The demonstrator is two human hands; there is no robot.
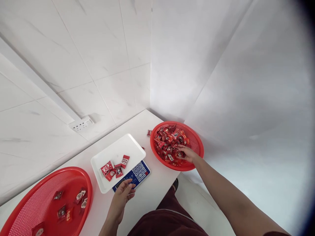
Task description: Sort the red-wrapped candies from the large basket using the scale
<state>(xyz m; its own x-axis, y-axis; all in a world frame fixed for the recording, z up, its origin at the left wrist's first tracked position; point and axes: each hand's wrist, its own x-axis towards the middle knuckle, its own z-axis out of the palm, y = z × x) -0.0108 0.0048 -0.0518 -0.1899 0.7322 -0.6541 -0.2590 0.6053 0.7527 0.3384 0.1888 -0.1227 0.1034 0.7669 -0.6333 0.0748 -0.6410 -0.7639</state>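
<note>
My right hand (186, 153) reaches over the rim of a red basket (199, 144), its fingers spread on a heap of small red snack packets (169, 141). Nothing is visibly gripped there, though the fingertips partly blend into the heap. Close to the front edge of a blue digital scale (140, 172), my left hand (123, 194) hovers with loosely bent, parted fingers and holds nothing. A white tray (118, 142) rests on the scale, with several red packets (106, 168) lying toward its near side. My left hand partly covers the scale's display.
Another red basket (27, 196) at lower left has several packets scattered inside. A loose packet (149, 132) lies beside the right basket. The white table (150, 193) meets tiled walls at the corner; a wall socket (82, 124) is behind.
</note>
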